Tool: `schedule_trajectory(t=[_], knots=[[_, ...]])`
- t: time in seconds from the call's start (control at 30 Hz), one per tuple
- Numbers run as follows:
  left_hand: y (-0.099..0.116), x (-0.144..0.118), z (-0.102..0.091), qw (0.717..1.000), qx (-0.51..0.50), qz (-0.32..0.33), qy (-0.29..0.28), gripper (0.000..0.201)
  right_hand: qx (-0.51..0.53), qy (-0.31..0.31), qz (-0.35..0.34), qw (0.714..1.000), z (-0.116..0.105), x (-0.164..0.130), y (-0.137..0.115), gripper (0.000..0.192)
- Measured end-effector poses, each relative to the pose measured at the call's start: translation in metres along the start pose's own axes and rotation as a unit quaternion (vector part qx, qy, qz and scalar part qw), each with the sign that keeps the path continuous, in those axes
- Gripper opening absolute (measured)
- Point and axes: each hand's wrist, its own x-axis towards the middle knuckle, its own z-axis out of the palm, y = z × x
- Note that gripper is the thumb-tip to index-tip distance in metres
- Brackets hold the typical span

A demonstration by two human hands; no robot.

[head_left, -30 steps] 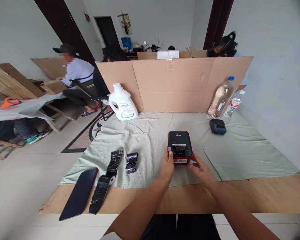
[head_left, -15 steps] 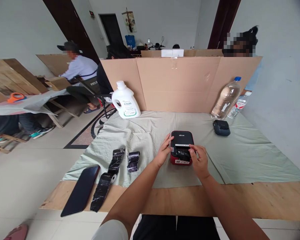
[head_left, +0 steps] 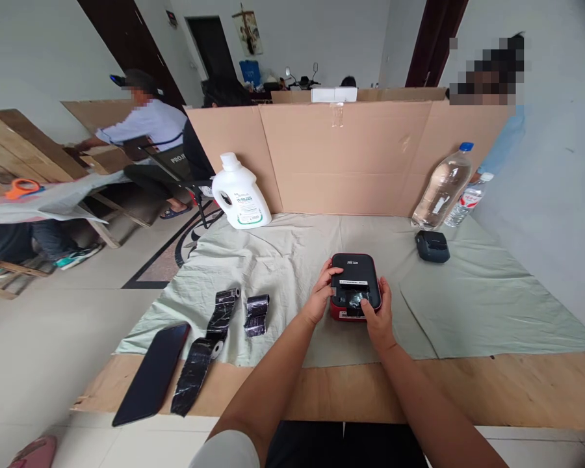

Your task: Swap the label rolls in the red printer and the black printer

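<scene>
Both hands now clasp the rounded (glossy black-and-red) box (head_left: 355, 286): left hand (head_left: 320, 296), right hand (head_left: 377, 317)

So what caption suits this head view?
Left hand and right hand grip a small black-and-red box-shaped printer on pale green cloth.

Lighting: bright, even, diffuse daylight; no single source visible. Shadows: soft and faint, small beneath the white jug (head_left: 240, 194) and clear bottle (head_left: 442, 187). Glare: none. Focus: sharp at centre. Distortion: wide-angle bending toward the edges; walls and door frames lean outward. Corners: dark vignette, upper right.
</scene>
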Motion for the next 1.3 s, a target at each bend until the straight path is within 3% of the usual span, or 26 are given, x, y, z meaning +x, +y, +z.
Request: schedule_trajectory(t=[0.17, 0.33, 0.5, 0.6, 0.67, 0.77, 0.87, 0.93, 1.03, 1.17, 1.3], knots=[[0.001, 0.002, 0.003, 1.000, -0.004, 0.003, -0.003, 0.077, 0.005, -0.001, 0.004, 1.000, 0.001, 0.000, -0.001, 0.070], [0.008, 0.005, 0.001, 0.998, 0.003, -0.067, -0.005, 0.092, 0.001, 0.000, -0.021, 1.000, 0.002, 0.001, 0.000, 0.068], [0.013, 0.011, -0.003, 0.996, -0.002, -0.086, -0.032, 0.104, 0.011, -0.001, -0.059, 0.998, 0.000, 0.002, 0.006, 0.061], [0.018, 0.016, -0.004, 0.996, 0.037, -0.076, -0.028, 0.098, 0.019, -0.011, -0.077, 0.997, -0.003, 0.004, 0.012, 0.060], [0.025, 0.019, -0.002, 0.992, 0.118, -0.050, 0.014, 0.078, 0.043, -0.018, -0.090, 0.995, -0.004, 0.005, 0.017, 0.059], [0.040, 0.029, 0.006, 0.953, 0.297, 0.003, 0.055, 0.035, 0.081, -0.022, -0.100, 0.991, -0.005, 0.008, 0.019, 0.056], [0.048, 0.045, 0.020, 0.902, 0.429, 0.014, -0.057, 0.020, 0.079, -0.020, -0.100, 0.992, -0.007, 0.009, 0.016, 0.055], [0.046, 0.059, 0.031, 0.846, 0.513, -0.013, -0.144, 0.019, 0.062, -0.023, -0.093, 0.993, -0.008, 0.009, 0.014, 0.056], [0.034, 0.080, 0.046, 0.768, 0.604, -0.058, -0.202, 0.011, 0.046, -0.024, -0.089, 0.995, -0.009, 0.010, 0.014, 0.057], [0.017, 0.095, 0.058, 0.751, 0.626, -0.073, -0.195, 0.004, 0.029, -0.017, -0.101, 0.994, -0.009, 0.010, 0.017, 0.054], [0.018, 0.092, 0.060, 0.750, 0.631, -0.074, -0.184, 0.003, 0.019, -0.015, -0.112, 0.993, -0.008, 0.011, 0.021, 0.054]])
